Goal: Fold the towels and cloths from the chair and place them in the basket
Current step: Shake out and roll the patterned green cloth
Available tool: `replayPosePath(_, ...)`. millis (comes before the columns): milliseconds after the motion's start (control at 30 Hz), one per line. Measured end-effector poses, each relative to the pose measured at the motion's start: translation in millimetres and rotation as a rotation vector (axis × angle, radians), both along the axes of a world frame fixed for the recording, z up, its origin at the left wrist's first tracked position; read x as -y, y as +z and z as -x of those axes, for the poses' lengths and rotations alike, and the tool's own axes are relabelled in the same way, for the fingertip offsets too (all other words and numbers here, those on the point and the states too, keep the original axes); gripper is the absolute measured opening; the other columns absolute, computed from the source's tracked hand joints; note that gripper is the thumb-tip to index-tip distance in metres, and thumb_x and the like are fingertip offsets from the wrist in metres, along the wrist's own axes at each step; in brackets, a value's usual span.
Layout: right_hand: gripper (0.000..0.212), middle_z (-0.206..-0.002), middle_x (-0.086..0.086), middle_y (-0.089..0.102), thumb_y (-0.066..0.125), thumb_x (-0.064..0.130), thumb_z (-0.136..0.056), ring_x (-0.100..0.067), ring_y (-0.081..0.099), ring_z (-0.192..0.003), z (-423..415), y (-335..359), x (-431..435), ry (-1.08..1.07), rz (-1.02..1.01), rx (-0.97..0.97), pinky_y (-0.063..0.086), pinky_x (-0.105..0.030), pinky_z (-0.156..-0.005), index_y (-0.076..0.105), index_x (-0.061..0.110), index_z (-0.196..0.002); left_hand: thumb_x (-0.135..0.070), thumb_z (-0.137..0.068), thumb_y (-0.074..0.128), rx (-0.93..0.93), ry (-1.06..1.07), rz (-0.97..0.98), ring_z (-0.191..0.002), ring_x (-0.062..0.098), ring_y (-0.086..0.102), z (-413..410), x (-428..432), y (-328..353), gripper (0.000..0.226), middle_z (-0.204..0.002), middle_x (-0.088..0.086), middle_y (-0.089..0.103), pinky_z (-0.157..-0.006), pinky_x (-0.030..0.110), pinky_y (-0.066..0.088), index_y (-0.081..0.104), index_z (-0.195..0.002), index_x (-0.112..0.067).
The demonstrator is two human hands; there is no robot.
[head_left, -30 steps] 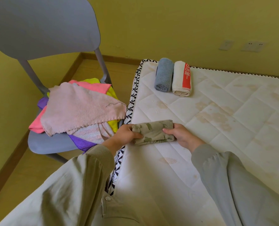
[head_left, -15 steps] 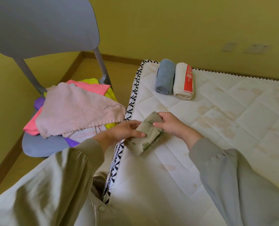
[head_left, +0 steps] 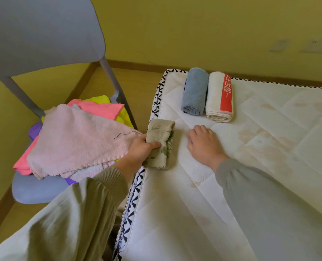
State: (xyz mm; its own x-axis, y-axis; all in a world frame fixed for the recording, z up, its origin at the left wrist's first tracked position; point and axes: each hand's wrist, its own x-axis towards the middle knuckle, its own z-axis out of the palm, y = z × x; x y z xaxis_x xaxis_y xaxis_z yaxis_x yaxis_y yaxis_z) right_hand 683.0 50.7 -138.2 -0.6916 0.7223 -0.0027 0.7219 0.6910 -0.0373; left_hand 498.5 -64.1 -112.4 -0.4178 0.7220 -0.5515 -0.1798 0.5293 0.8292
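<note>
Over on the left, a grey chair (head_left: 34, 187) stands on the wooden floor beside the mattress (head_left: 194, 204), and its seat carries a loose pile of unfolded cloths: a purple cloth (head_left: 35, 129) at the left edge, a large pale pink cloth (head_left: 77, 140) spread across the top with a dark thread hanging from its right corner, a bright pink cloth (head_left: 101, 109) behind it, and a yellow cloth (head_left: 100, 98) at the far side. Just right of the pile, the left hand (head_left: 141, 149) grasps a folded beige cloth (head_left: 161, 132) with a faint leaf pattern, thumb on top and fingers curled round its left side; the cloth lies lengthwise along the left edge of the mattress, touching the black-and-white trim. Near it to the right, and apart from the cloth, the right hand (head_left: 203, 146) rests palm down on the quilted white surface, fingers straight and holding nothing. At the far left corner of the mattress a rolled blue towel (head_left: 195, 91) lies side by side with a rolled white towel (head_left: 219, 97) that bears a red band, the two touching. On the yellow wall at far right sit two blurred wall sockets (head_left: 318, 46)
</note>
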Motion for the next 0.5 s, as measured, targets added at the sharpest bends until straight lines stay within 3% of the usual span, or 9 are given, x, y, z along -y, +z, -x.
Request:
replayPosePath(200,0.055,-0.140,-0.009,0.047,0.035,0.029,-0.076,-0.026,0.041,-0.130,-3,-20,-12,0.064,0.057,-0.067,0.028,-0.041,-0.108,0.054,0.013,-0.125,-0.012,-0.085,0.066,0.038,0.104,-0.045,-0.093,0.024,0.065,15,-59,-7,0.034,-0.106,0.007,0.067,-0.077,0.036,0.055,0.057,-0.118,-0.016)
replayPosePath(300,0.061,-0.145,-0.007,0.042,0.034,0.031,-0.076,-0.024,0.037,-0.134,0,-23,-16,0.055,0.086,-0.052,0.025,-0.041,-0.112,0.049,0.014,-0.134,-0.011,-0.087,0.064,0.021,0.150,-0.086,-0.089,0.019,0.064,22,-99,-1,0.032,-0.099,0.001,0.064,-0.071,0.032,0.055,0.055,-0.117,-0.018)
replayPosePath(433,0.063,-0.144,-0.008,0.043,0.037,0.031,-0.073,-0.024,0.036,-0.134,1,-21,-17,0.055,0.093,-0.074,0.023,-0.039,-0.112,0.049,0.014,-0.132,-0.009,-0.087,0.064,-0.035,0.155,-0.105,-0.093,0.022,0.064,26,-143,-1,0.037,-0.104,0.004,0.064,-0.078,0.035,0.056,0.054,-0.122,-0.015)
replayPosePath(500,0.062,-0.143,-0.009,0.043,0.038,0.030,-0.072,-0.024,0.036,-0.133,1,-21,-17,0.055,0.102,-0.074,0.024,-0.039,-0.111,0.049,0.014,-0.131,-0.007,-0.088,0.064,-0.042,0.122,-0.101,-0.088,0.020,0.065,26,-163,0,0.037,-0.102,0.004,0.063,-0.070,0.030,0.057,0.053,-0.122,-0.013)
